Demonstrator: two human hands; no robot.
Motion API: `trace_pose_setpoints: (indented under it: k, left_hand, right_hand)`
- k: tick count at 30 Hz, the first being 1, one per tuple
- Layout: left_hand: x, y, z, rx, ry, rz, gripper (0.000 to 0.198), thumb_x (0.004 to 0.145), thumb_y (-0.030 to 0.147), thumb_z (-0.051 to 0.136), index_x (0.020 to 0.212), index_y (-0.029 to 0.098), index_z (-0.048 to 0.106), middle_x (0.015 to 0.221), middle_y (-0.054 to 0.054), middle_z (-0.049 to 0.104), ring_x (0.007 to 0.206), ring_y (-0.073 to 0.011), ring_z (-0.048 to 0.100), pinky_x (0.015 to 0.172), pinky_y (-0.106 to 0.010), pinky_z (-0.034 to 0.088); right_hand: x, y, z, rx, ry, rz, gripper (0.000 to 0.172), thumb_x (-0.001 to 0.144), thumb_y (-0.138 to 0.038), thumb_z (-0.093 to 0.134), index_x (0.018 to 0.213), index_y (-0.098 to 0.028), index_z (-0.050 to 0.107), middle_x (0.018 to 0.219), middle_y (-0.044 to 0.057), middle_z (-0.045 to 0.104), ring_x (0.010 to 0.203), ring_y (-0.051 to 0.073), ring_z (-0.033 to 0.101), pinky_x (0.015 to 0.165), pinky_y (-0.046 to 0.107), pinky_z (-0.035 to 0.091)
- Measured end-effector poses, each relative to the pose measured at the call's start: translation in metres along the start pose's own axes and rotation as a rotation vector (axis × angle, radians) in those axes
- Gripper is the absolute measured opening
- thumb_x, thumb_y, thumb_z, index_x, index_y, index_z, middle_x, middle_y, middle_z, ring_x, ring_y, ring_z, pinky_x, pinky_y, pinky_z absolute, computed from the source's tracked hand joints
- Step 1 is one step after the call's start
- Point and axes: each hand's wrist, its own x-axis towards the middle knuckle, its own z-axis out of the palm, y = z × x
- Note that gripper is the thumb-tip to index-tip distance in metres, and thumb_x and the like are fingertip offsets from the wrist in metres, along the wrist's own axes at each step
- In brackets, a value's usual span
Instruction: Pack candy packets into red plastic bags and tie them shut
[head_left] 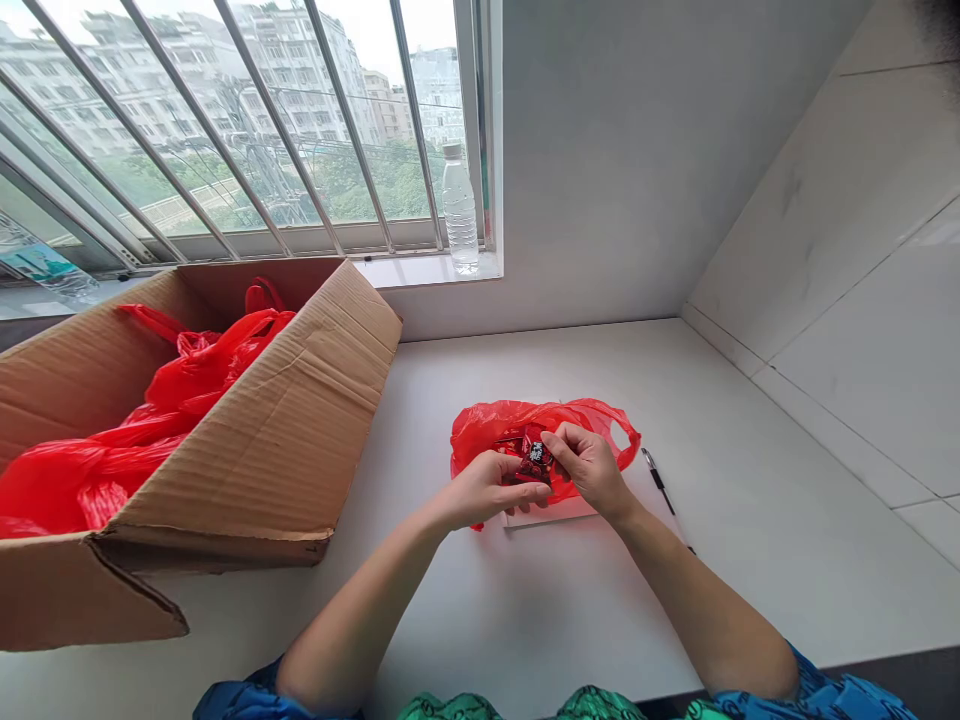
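A small shiny red wrapped candy point(536, 453) with a black label and white characters is between my two hands. My left hand point(499, 488) holds it from the left, thumb above and fingers stretched beneath. On its right side, my right hand point(589, 465) pinches the wrapper between thumb and bent fingers. Under and behind both hands, a thin red plastic bag point(480, 425) lies spread open, with a loop handle at its right. More red shiny wrappers show in the bag, partly hidden by my hands. A flat white object point(547, 514) sticks out from under the bag's front edge.
A large open cardboard box point(262, 430) holding knotted red plastic bags point(202, 375) stands at the left. A pen point(660, 480) lies right of the spread bag on the white tabletop point(757, 520). A clear bottle point(460, 215) stands on the sill by the barred window.
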Motion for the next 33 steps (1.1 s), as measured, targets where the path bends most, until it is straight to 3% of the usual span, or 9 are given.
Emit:
trace_pose_setpoints:
  k: [10,17,27,30,33]
  left_hand:
    - [-0.002,0.01,-0.002,-0.082,0.013,0.001,0.029,0.082,0.046,0.069,0.08,0.017,0.071,0.073,-0.001,0.069,0.059,-0.0101,0.056,0.054,-0.021,0.045]
    - [0.002,0.001,-0.004,-0.157,-0.028,0.068,0.026,0.085,0.041,0.068,0.084,0.015,0.071,0.082,-0.004,0.071,0.072,-0.0123,0.061,0.066,-0.023,0.049]
    - [0.002,-0.001,-0.005,-0.199,-0.061,0.12,0.031,0.086,0.045,0.067,0.096,0.015,0.072,0.087,-0.005,0.07,0.075,-0.0127,0.06,0.071,-0.025,0.049]
    - [0.003,-0.001,-0.004,-0.177,-0.033,0.119,0.032,0.085,0.046,0.068,0.093,0.016,0.071,0.084,-0.003,0.068,0.073,-0.0127,0.058,0.069,-0.024,0.047]
    - [0.002,-0.001,-0.002,-0.105,0.051,0.129,0.031,0.085,0.046,0.066,0.083,0.015,0.067,0.073,0.0,0.06,0.066,-0.011,0.051,0.061,-0.023,0.04]
  right_hand:
    - [-0.002,-0.003,0.0,-0.084,0.034,-0.035,0.048,0.091,-0.052,0.061,0.06,-0.022,0.041,0.055,-0.005,0.04,0.052,0.011,0.037,0.051,0.027,0.032]
    - [0.0,-0.004,0.0,0.017,0.017,0.082,0.052,0.088,-0.06,0.062,0.06,-0.022,0.04,0.051,-0.006,0.041,0.047,0.01,0.034,0.046,0.025,0.028]
    - [0.001,0.002,0.005,0.232,-0.036,0.225,0.05,0.086,-0.059,0.063,0.062,-0.023,0.039,0.049,-0.007,0.036,0.045,0.009,0.029,0.043,0.026,0.022]
    - [0.002,0.001,0.003,0.192,-0.042,0.217,0.049,0.087,-0.061,0.061,0.063,-0.023,0.04,0.05,-0.006,0.038,0.045,0.011,0.032,0.044,0.027,0.027]
    - [0.002,-0.002,-0.002,0.116,-0.053,0.143,0.048,0.09,-0.064,0.054,0.066,-0.023,0.047,0.055,-0.003,0.049,0.051,0.013,0.044,0.05,0.028,0.038]
